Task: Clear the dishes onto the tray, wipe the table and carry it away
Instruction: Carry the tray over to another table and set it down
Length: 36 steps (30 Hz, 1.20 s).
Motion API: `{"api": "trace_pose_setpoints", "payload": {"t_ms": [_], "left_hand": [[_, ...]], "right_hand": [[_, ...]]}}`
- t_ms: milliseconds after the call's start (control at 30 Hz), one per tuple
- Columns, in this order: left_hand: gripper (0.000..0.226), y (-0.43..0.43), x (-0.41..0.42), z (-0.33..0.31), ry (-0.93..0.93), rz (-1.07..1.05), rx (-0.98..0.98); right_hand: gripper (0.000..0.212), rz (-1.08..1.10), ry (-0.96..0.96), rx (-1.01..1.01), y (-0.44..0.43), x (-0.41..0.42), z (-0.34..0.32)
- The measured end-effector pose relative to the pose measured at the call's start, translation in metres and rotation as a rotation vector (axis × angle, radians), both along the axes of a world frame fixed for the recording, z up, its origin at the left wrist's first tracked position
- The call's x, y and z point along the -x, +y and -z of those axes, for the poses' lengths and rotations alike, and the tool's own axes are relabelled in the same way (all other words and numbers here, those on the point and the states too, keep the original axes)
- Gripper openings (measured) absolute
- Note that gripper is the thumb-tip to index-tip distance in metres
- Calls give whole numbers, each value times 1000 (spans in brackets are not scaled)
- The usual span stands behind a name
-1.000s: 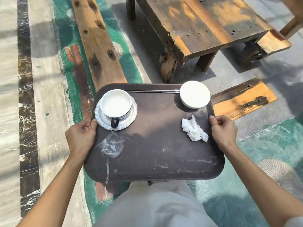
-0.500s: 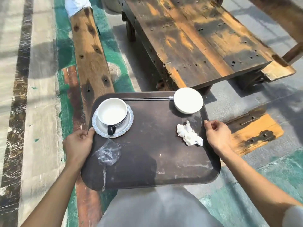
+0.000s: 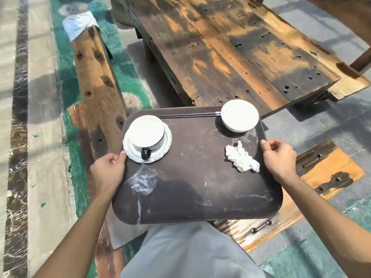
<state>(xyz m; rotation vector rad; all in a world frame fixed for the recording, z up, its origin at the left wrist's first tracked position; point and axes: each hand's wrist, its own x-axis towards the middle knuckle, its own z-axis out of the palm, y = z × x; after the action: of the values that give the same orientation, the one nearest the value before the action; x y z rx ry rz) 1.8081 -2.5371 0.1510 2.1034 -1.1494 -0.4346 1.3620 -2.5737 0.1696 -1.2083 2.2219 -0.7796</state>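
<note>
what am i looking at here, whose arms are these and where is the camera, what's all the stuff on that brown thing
There is no machine here: these are a person's two bare arms, seen from a camera worn on their head that looks forward and down. That is why the arms reach in from the bottom of the picture.

The left hand and right hand each grip a side edge of a dark brown tray, held in the air above the floor. On it are a white cup with a dark handle on a saucer, a white bowl, dark chopsticks along the far edge, a crumpled white tissue and a clear plastic wrapper.

Beyond the tray stand a worn wooden table and a bench.
</note>
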Motion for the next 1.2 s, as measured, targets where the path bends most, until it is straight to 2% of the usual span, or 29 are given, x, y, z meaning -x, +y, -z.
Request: {"api": "trace_pose_setpoints", "payload": {"t_ms": [400, 667, 867, 1200], "left_hand": [[43, -227, -13, -9, -25, 197, 14], [46, -367, -30, -14, -111, 376, -14], [45, -453, -16, -10, -58, 476, -53], [44, -572, 49, 4, -125, 632, -29]], "right_hand": [[30, 238, -37, 3, -134, -19, 10], [28, 408, -80, -7, -200, -56, 12], [27, 528, -95, -7, -237, -58, 19], [22, 673, -106, 30, -300, -29, 27]]}}
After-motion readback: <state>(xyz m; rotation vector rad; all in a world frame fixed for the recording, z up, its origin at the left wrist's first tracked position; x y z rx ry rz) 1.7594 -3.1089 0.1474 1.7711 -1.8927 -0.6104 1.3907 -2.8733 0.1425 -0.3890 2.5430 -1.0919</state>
